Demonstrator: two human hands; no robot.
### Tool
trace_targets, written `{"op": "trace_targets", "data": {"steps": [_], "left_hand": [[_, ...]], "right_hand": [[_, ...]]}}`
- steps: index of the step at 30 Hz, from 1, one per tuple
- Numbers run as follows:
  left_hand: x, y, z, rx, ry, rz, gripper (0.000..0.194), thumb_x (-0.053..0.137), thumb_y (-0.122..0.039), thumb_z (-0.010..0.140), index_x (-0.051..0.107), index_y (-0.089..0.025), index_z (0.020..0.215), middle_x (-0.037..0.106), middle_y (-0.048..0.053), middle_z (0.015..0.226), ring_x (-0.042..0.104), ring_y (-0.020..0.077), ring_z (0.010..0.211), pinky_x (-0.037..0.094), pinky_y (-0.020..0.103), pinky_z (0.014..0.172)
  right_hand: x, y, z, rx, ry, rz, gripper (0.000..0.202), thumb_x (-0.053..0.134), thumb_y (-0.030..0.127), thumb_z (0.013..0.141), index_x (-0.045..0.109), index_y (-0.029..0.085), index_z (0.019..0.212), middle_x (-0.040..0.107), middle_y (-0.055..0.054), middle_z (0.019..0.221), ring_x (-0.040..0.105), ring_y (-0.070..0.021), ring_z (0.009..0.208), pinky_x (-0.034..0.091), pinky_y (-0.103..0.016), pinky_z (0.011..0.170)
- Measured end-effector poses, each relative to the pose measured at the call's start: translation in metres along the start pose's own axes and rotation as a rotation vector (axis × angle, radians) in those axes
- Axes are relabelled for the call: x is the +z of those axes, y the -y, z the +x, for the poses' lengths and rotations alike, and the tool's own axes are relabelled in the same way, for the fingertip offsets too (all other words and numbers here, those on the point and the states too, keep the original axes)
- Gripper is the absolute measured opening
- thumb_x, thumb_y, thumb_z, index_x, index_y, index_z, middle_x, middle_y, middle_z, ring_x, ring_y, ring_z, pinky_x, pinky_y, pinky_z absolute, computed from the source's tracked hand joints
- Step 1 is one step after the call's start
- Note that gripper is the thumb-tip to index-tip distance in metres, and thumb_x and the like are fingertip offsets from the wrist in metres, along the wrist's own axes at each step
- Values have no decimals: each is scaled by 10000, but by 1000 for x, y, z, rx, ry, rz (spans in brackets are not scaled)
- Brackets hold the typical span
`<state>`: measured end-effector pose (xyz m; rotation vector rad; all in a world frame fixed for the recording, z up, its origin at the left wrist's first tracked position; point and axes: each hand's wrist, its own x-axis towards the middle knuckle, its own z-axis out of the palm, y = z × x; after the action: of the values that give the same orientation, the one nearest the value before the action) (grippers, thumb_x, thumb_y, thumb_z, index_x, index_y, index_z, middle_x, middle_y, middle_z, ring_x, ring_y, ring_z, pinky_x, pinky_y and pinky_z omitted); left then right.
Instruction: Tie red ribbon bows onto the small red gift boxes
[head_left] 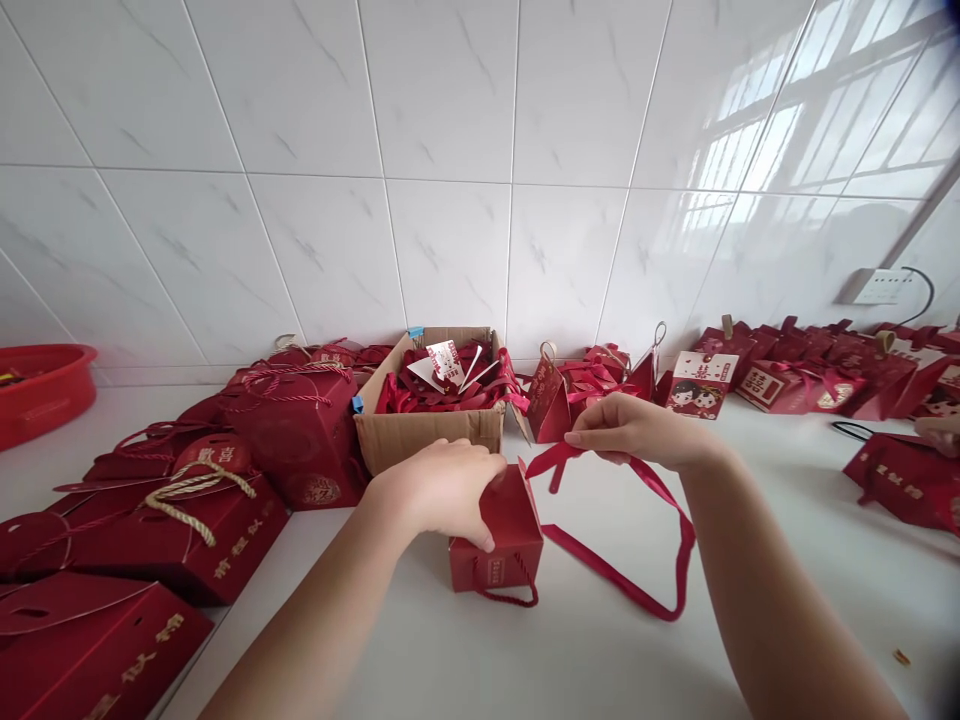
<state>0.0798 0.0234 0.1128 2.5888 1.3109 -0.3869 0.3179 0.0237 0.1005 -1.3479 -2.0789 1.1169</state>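
Observation:
A small red gift box (517,520) stands on the white table in front of me, with a dark red cord handle hanging at its near side. My left hand (446,490) grips it from the left and above, the thumb over the near top edge. My right hand (637,428) pinches a red ribbon (681,575) just right of the box. From there the ribbon loops down over the table and back to the box's right side. What my left fingers touch on the far side is hidden.
Behind the box stands an open cardboard box (427,435) of red ribbons and cards. Larger red gift boxes (300,440) crowd the left, near a red basin (45,390). Several small boxes (802,385) line the wall at right. Another person's hand (941,434) touches a red box (904,480).

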Motion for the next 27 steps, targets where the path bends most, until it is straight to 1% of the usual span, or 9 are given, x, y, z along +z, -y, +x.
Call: {"op": "trace_targets", "data": {"steps": [3, 8, 12, 15, 17, 21, 24, 27], "left_hand": [[1, -1, 0, 4, -9, 12, 409, 682, -468, 581, 573, -247, 907, 619, 48, 1003, 558, 301, 973, 454, 356, 714], [1, -1, 1, 38, -23, 18, 423, 672, -447, 580, 577, -233, 932, 620, 48, 996, 570, 275, 920, 450, 356, 736], [0, 0, 0, 33, -17, 18, 414, 676, -466, 593, 565, -225, 910, 605, 52, 983, 561, 285, 934, 448, 360, 733], [-1, 0, -1, 30, -9, 21, 392, 676, -470, 600, 552, -219, 874, 602, 51, 970, 562, 286, 925, 447, 357, 718], [-1, 0, -2, 29, -16, 20, 345, 643, -465, 643, 553, -223, 872, 606, 53, 977, 563, 286, 929, 445, 351, 701], [-2, 0, -5, 19, -42, 19, 234, 493, -439, 774, 550, -221, 836, 622, 58, 949, 577, 275, 900, 435, 348, 676], [-2, 0, -6, 14, -48, 18, 218, 461, -423, 793, 541, -220, 804, 630, 57, 931, 581, 272, 882, 426, 340, 653], [-2, -1, -6, 15, -75, 17, 192, 435, -384, 812, 531, -221, 775, 639, 53, 907, 587, 265, 859, 414, 334, 643]], "right_hand": [[1, 1, -1, -5, 2, 8, 407, 581, 466, 812, 486, 167, 553, 398, 51, 492, 328, -72, 464, 245, -253, 467], [2, 2, -2, -15, -9, 52, 392, 578, 463, 807, 495, 168, 563, 389, 53, 491, 314, -69, 459, 204, -257, 457], [1, 2, -2, -19, -23, 45, 428, 575, 487, 801, 447, 175, 537, 385, 50, 496, 307, -69, 459, 217, -260, 464], [1, 2, -2, -12, -32, 27, 433, 571, 503, 798, 445, 177, 543, 401, 44, 503, 325, -75, 465, 236, -260, 468], [2, 2, -2, -9, -28, 19, 433, 574, 503, 796, 451, 176, 539, 405, 44, 499, 333, -75, 464, 244, -258, 470], [3, 2, 0, -1, 0, -32, 420, 558, 470, 814, 472, 173, 530, 410, 44, 495, 346, -77, 465, 261, -252, 479], [4, 2, 1, 6, 30, -100, 417, 545, 448, 827, 474, 170, 523, 424, 38, 501, 366, -81, 479, 290, -248, 494], [4, 2, 1, 11, 65, -114, 426, 535, 460, 832, 473, 169, 527, 445, 32, 509, 382, -83, 489, 311, -245, 504]]}}
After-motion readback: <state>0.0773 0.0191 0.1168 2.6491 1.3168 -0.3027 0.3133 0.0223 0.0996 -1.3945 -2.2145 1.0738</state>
